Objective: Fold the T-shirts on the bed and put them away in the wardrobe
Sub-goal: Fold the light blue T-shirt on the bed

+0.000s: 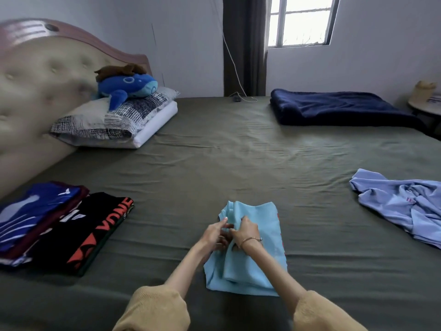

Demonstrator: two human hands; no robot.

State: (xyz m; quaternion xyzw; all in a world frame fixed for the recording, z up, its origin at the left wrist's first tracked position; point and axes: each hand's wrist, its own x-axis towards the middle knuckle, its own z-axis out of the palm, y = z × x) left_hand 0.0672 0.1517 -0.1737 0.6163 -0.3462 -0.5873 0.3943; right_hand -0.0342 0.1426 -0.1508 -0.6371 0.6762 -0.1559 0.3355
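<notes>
On the black T-shirt [81, 232] at the left edge of the bed [214, 163], large orange-red letters read "VONE" before the fold cuts them off; there is smaller white print beside them that is too blurred to read. It tops one folded pile, and just beside it sits a second pile with a blue T-shirt [35, 211] bearing white stripes and a small white emblem, over maroon fabric.

Near the front edge, the light blue T-shirt [245, 249] lies partly folded into a long strip, with a thin line of red print along its right side, unreadable. The left hand [216, 232] and the right hand [245, 231] meet over its upper middle, fingers curled and pinching a fold of the cloth; the right wrist wears a thin bracelet. Mustard sleeves cover both forearms.

Well to the right, a crumpled pale blue shirt [403, 206] shows a tiny red mark.

The bed wears an olive-green sheet, lightly creased. By the tufted headboard [40, 75] are stacked pillows [114, 120] with a blue whale plush [128, 87] on top. A folded navy blanket [334, 108] lies at the far side, below a window [300, 20] with a dark curtain [245, 44].
</notes>
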